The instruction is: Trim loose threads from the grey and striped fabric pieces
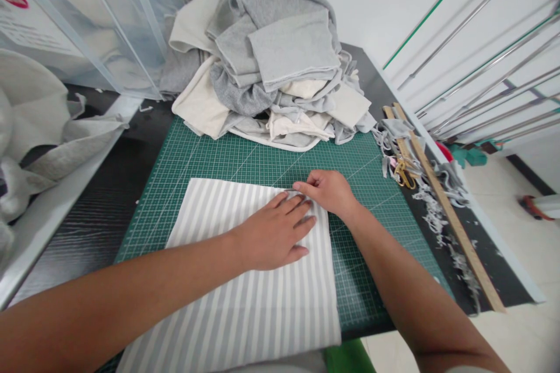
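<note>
A grey-and-white striped fabric piece lies on the green cutting mat, its near end reaching the bottom of the view. My left hand rests flat on the cloth near its far right corner, fingers spread. At that far edge, my right hand pinches the cloth between thumb and fingers. The fingertips of both hands are close together there.
A tall heap of grey and cream fabric covers the mat's far end. Along the right lie wooden rulers, gold-handled scissors and fabric scraps. More pale cloth is at the left beside a clear plastic bin.
</note>
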Demonstrator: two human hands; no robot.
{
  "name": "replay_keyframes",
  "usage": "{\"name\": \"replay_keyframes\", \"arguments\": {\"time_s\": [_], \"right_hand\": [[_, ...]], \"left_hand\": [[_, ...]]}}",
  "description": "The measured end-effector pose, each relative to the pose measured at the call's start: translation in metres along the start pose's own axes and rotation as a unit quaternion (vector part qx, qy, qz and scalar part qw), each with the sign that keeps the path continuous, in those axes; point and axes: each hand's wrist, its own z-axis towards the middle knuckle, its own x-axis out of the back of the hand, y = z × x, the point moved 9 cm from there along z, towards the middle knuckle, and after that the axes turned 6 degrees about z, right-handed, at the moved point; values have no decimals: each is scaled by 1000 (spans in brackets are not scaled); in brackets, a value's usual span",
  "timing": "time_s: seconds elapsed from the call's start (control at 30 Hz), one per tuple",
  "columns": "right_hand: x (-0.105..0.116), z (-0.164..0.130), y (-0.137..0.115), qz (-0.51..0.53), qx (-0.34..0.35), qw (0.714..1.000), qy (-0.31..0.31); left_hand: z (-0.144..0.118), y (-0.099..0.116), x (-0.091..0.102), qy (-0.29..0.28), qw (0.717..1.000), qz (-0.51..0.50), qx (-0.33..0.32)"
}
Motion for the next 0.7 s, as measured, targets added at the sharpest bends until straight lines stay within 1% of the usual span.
{"name": "replay_keyframes", "arguments": {"time_s": [0.4, 0.7], "right_hand": [[0, -1, -1, -7, -4, 1000, 1], [0, 0, -2, -12, 1, 1000, 8]], "left_hand": [[0, 0, 1, 5, 1000, -3, -1], [0, 0, 1, -3, 1000, -8, 0]]}}
